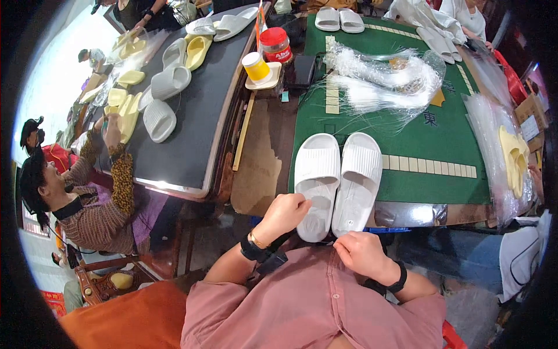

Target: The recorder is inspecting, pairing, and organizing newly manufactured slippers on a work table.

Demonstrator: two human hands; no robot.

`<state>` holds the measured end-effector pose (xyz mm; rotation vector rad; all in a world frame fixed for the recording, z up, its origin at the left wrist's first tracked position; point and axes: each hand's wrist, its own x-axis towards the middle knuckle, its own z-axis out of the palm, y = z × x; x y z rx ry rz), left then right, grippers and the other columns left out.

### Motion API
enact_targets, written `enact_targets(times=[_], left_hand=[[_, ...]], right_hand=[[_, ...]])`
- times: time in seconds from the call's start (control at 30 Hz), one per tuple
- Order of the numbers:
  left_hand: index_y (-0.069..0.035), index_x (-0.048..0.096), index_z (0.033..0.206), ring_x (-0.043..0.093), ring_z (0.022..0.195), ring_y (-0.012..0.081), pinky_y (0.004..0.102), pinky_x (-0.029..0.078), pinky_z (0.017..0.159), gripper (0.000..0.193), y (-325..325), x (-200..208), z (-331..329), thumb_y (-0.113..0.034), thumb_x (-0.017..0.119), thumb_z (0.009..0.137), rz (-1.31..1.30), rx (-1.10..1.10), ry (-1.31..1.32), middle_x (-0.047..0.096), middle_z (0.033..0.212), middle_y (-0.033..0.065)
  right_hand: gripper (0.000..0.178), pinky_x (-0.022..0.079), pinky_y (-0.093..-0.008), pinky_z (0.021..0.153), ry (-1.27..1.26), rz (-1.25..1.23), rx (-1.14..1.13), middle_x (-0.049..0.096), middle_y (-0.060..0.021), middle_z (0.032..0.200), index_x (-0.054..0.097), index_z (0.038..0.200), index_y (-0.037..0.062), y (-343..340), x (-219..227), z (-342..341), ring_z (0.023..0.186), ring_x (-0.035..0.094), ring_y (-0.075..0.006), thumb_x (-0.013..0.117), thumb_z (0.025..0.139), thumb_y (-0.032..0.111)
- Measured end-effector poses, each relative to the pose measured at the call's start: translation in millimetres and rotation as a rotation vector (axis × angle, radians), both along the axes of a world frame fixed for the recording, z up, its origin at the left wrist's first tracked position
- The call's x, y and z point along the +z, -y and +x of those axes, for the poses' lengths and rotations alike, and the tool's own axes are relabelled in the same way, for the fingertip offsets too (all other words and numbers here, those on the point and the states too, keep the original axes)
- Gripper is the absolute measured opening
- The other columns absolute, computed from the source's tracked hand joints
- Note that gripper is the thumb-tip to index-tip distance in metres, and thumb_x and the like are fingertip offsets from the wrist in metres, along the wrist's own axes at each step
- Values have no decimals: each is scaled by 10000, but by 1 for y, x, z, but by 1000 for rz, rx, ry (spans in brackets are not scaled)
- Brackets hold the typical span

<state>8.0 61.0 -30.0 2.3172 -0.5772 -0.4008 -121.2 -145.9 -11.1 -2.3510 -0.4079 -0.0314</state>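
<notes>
A pair of pale grey slippers (317, 190) lies side by side, soles down, on the near edge of a green mat (410, 136), toes pointing away from the person and heels reaching past the mat toward the shirt (279, 299). The left hand (285, 215) is just beside the left slipper, its fingers curled in narrowly; whether it touches the slipper or holds anything, I cannot tell. The right hand (363, 255) is at the heel of the right slipper, thumb and fingertips drawn close together; whether anything thin is pinched there, I cannot tell either. Beyond the slippers, a bundle of clear plastic strands (378, 87) spreads over the mat, and 2 more pale slippers (340, 21) stand at its far edge. To the left, a red-lidded jar (275, 46) stands just behind a yellow tub (256, 68). On the dark table (203, 110) farther left lie grey and yellow slippers, where a co-worker (96, 200) has a hand on a yellow slipper (129, 119)
</notes>
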Motion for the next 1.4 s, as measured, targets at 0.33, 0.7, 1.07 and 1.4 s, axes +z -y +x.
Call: enact_targets(times=[0.33,0.7,1.07,1.4], left_hand=[[-6,655,930,641,602,213,318,477,547,182,14,23,-6,-174,681,866,-129,187,202,627,677,151],[3,688,954,675,796,318,388,527,716,296,37,6,119,-272,662,848,0,226,329,691,845,185],[-26,725,891,682,754,295,350,530,695,206,62,-17,143,-189,657,785,-42,206,271,694,803,161],[-26,725,905,685,775,286,347,527,716,203,62,-24,139,-181,649,798,-55,252,317,696,828,163]], right_hand=[[171,506,-432,549,157,-92,-329,603,-140,672,584,706,46,17,-16,59,611,617,-340,631,824,160],[153,516,-444,575,153,-167,-393,616,-147,706,578,755,48,14,-25,77,654,633,-341,621,845,163],[315,528,-426,638,170,-92,-417,608,-161,892,572,1129,27,18,-20,73,752,629,-352,622,830,112],[106,504,-402,652,382,80,-533,620,-132,807,643,934,44,64,-5,98,752,629,-324,603,841,76]])
